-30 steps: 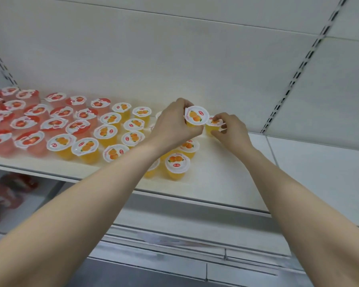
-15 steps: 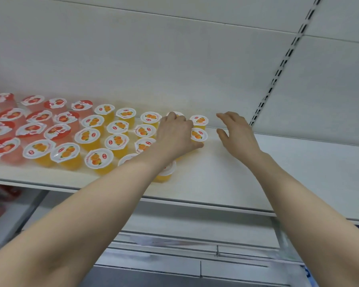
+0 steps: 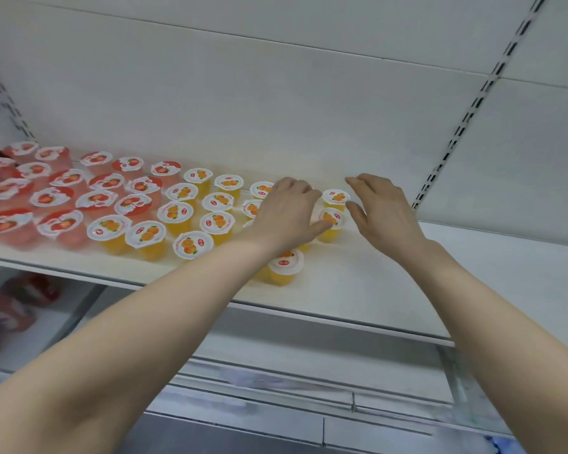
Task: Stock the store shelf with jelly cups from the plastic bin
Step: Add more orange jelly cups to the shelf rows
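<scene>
Several orange jelly cups (image 3: 191, 245) stand in rows on the white shelf (image 3: 358, 290), with several red jelly cups (image 3: 63, 224) to their left. My left hand (image 3: 286, 214) lies palm down over the right end of the orange rows. Its thumb touches the orange cup (image 3: 332, 219) at the right edge, and it grips nothing. Behind that one stands another orange cup (image 3: 336, 197). My right hand (image 3: 384, 214) hovers just right of these two cups with its fingers spread and empty. A single orange cup (image 3: 287, 267) sits nearer the shelf front, partly under my left wrist. The plastic bin is out of view.
The shelf right of my right hand is bare up to the slotted upright rail (image 3: 466, 116). The white back panel (image 3: 243, 109) rises behind the cups. Red packages (image 3: 10, 306) lie on a lower shelf at the left.
One second ago each hand held an orange cup above the shelf. Both cups now stand at the right end of the rows. My right hand has let go and spread beside them.
</scene>
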Demonstrator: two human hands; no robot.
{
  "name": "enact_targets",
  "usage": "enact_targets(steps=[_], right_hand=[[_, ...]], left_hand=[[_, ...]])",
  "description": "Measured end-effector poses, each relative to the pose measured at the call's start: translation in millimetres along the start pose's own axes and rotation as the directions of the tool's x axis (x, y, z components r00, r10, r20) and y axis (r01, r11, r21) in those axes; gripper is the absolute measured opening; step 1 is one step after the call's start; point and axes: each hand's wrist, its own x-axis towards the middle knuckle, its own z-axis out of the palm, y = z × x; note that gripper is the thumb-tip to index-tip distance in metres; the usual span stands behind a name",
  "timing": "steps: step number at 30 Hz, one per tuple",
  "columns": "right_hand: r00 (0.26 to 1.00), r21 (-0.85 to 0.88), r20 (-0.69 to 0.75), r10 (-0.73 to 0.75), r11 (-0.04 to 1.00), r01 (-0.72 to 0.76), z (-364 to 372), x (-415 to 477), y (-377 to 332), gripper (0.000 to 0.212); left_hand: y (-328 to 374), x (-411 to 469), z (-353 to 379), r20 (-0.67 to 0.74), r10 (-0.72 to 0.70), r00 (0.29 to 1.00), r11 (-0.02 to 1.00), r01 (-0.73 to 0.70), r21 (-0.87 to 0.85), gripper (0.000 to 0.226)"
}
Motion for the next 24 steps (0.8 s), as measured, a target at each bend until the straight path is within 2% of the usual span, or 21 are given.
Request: enact_targets(steps=[5,11,18,24], right_hand=[[0.994,-0.074,-0.001,-0.105,0.992,0.105,-15.5,6.2,-45.7,0.043],[0.978,-0.077,0.001,-0.208,0.975,0.207,-30.1,2.8,-149.6,0.046],[0.936,-0.035,-0.019,-0.352,0.936,0.351,-20.4,-14.6,-320.4,0.051],[0.859,0.054,-0.043,-0.509,0.858,0.511,4.9,-37.3,-485.8,0.052]], left_hand=[[-37.0,-42.6,-40.6,-0.092,0.022,0.995,0.998,-0.016,0.066,0.054],[-99.8,-127.1,-95.3,-0.2,0.025,0.98,0.984,0.011,0.18,0.057],[-197.7,-278.4,-160.3,-0.268,0.004,0.963,0.957,0.074,0.281,0.053],[-281.3,-433.9,-210.7,-0.235,-0.131,0.963,0.921,0.205,0.33,0.05]])
